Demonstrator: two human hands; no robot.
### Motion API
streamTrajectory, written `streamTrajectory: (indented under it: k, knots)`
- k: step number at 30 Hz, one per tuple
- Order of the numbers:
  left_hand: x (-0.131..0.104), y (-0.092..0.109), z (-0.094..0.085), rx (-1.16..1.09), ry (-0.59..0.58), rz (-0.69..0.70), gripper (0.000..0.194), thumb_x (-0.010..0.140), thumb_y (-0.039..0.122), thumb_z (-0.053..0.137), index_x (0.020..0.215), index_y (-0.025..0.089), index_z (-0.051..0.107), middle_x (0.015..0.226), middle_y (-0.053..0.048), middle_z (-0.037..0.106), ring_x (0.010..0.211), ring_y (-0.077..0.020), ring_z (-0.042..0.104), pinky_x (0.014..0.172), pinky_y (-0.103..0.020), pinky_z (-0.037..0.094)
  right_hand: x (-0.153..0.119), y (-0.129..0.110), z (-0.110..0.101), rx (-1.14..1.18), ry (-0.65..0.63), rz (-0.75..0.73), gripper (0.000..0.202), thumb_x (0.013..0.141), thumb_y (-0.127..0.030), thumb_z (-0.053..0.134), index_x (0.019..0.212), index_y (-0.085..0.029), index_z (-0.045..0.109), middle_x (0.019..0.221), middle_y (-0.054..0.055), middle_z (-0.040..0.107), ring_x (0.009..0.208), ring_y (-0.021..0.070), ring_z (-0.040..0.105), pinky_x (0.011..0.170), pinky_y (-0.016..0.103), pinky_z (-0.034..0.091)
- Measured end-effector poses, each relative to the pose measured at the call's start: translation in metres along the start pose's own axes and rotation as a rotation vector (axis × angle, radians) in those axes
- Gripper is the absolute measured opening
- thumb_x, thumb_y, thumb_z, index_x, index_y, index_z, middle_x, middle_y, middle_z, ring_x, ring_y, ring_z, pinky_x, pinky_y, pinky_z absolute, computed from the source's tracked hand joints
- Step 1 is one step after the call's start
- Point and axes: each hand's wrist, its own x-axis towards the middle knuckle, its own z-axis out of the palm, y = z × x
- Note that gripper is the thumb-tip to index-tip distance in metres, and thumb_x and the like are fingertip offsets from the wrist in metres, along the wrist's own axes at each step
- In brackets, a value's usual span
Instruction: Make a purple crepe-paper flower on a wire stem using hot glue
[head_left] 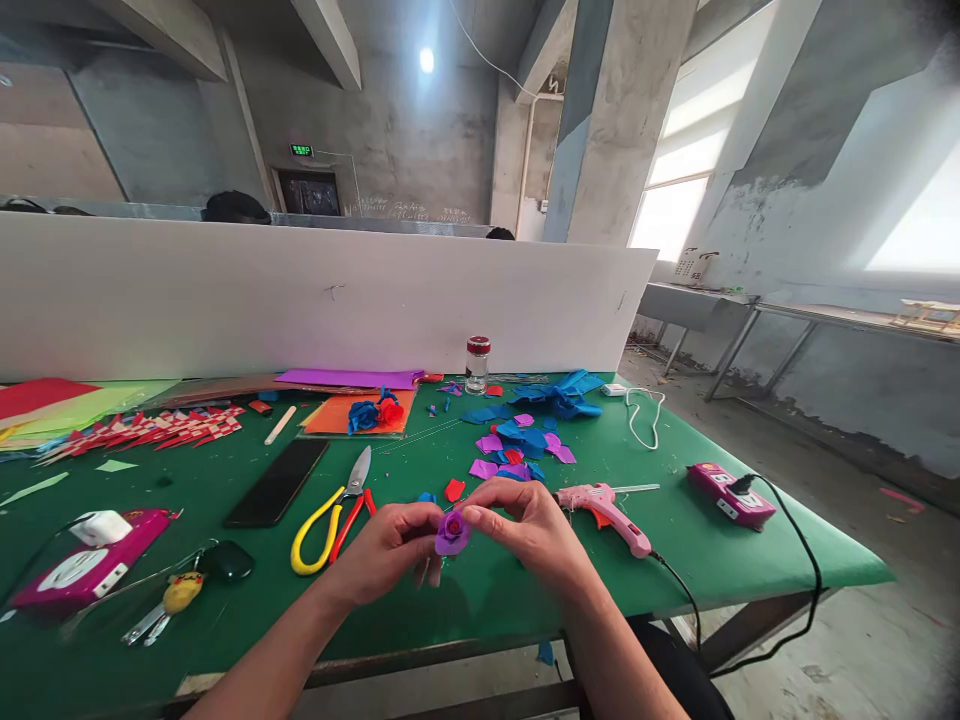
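Between my two hands, above the front of the green table, is a small purple paper flower with a darker, reddish centre. My left hand pinches it from the left with thumb and forefinger. From the right, the curled fingers of my right hand press on its petal edge. Scissors with one yellow and one red handle lie just left of my left hand. A pink glue gun rests right of my right hand. Beyond my hands are scattered purple, blue and red paper petals.
A black phone, keys and a magenta power strip lie leftward. Blue and red paper flowers sit on orange paper. A red-lidded jar stands before the white partition. Another power strip trails a black cord at right.
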Motion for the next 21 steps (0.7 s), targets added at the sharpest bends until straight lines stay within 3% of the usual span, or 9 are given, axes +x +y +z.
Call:
streamTrajectory:
  k: [10, 21]
  knots:
    - [0.0, -0.0022, -0.0005, -0.032, 0.004, 0.0, 0.026, 0.085, 0.04, 0.06, 0.082, 0.014, 0.063, 0.064, 0.0, 0.062, 0.051, -0.0117, 0.061, 0.047, -0.02, 0.044, 0.0005, -0.0021, 0.001, -0.054, 0.041, 0.005, 0.018, 0.08, -0.033, 0.066, 0.071, -0.02, 0.076, 0.072, 0.003, 0.069, 0.073, 0.0176, 0.059, 0.071, 0.028, 0.045]
    - [-0.0003, -0.0029, 0.0001, -0.05, 0.027, -0.023, 0.023, 0.085, 0.038, 0.061, 0.083, 0.015, 0.064, 0.055, 0.002, 0.06, 0.048, -0.0115, 0.06, 0.047, -0.02, 0.042, -0.0003, -0.0044, 0.0033, -0.088, 0.067, -0.018, 0.016, 0.08, -0.03, 0.066, 0.076, -0.022, 0.078, 0.076, 0.005, 0.072, 0.077, 0.0206, 0.063, 0.072, 0.031, 0.047]
